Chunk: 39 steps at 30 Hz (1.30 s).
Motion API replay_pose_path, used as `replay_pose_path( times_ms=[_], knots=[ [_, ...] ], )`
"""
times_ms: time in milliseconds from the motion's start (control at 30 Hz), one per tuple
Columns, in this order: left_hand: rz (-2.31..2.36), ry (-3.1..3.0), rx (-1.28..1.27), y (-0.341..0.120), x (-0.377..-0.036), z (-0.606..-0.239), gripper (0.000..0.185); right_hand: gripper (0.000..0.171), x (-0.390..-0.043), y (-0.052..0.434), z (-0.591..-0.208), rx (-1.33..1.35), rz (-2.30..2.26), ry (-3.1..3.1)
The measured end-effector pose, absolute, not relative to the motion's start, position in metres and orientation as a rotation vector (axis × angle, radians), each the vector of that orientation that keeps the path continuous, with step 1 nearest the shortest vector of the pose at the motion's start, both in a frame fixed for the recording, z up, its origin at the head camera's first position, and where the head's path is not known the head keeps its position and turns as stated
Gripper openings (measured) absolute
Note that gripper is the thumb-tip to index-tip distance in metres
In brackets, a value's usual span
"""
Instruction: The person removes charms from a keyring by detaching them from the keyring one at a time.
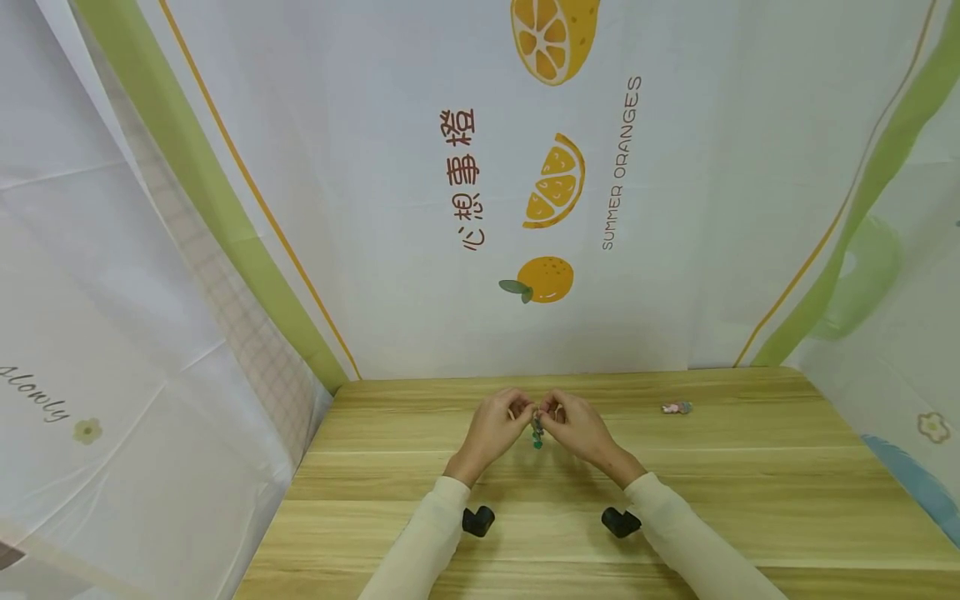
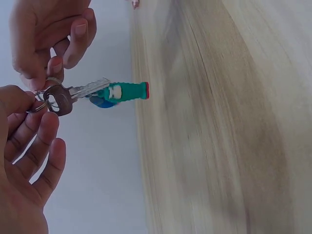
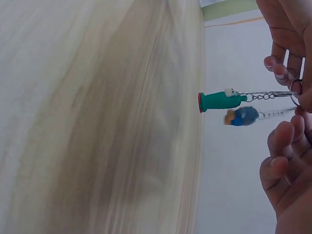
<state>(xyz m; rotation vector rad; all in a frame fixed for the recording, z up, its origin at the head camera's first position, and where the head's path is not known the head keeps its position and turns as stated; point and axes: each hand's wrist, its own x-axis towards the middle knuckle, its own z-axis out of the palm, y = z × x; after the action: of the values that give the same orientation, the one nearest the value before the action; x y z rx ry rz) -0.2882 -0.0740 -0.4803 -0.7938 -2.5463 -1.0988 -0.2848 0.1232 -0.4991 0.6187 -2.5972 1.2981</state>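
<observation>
Keyring (image 2: 48, 100) pinched between both hands (image 1: 536, 425), green charm (image 2: 127, 91) dangling below

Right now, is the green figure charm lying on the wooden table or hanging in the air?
Hanging: the green figure charm dangles from its chain, above the table.

A pale wooden table (image 1: 750, 500) is enclosed by white cloth walls (image 1: 337, 208) printed with oranges (image 1: 546, 279); green stripes (image 1: 217, 208) are seen, seemingly near the corners.
</observation>
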Motion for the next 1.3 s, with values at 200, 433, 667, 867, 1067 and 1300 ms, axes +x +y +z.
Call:
replay_pose_path(
  times_ms=[200, 433, 667, 867, 1067, 1300],
  knots=[
    [-1.089, -2.550, -0.808, -0.0729, -0.2883, -0.4807, 0.010, 0.004, -0.2843, 0.1229, -0.4973, 0.603, 1.306, -2.617],
    [-1.054, -2.548, -0.814, -0.0727, -0.2887, -0.4820, 0.010, 0.005, -0.2849, 0.1228, -0.4980, 0.649, 1.286, -2.591],
    [-1.037, -2.564, -0.791, -0.0743, -0.2871, -0.4796, 0.011, 0.007, -0.2851, 0.1236, -0.4978, 0.710, 1.317, -2.558],
    [-1.040, -2.562, -0.777, -0.0753, -0.2868, -0.4780, 0.011, 0.006, -0.2843, 0.1244, -0.4984, 0.729, 1.318, -2.546],
    [-1.046, -2.549, -0.769, -0.0766, -0.2879, -0.4799, 0.010, 0.005, -0.2838, 0.1247, -0.4981, 0.714, 1.270, -2.555],
    [-1.041, -2.555, -0.749, -0.0773, -0.2886, -0.4820, 0.011, 0.006, -0.2833, 0.1250, -0.4971, 0.680, 1.197, -2.600]
  ],
)
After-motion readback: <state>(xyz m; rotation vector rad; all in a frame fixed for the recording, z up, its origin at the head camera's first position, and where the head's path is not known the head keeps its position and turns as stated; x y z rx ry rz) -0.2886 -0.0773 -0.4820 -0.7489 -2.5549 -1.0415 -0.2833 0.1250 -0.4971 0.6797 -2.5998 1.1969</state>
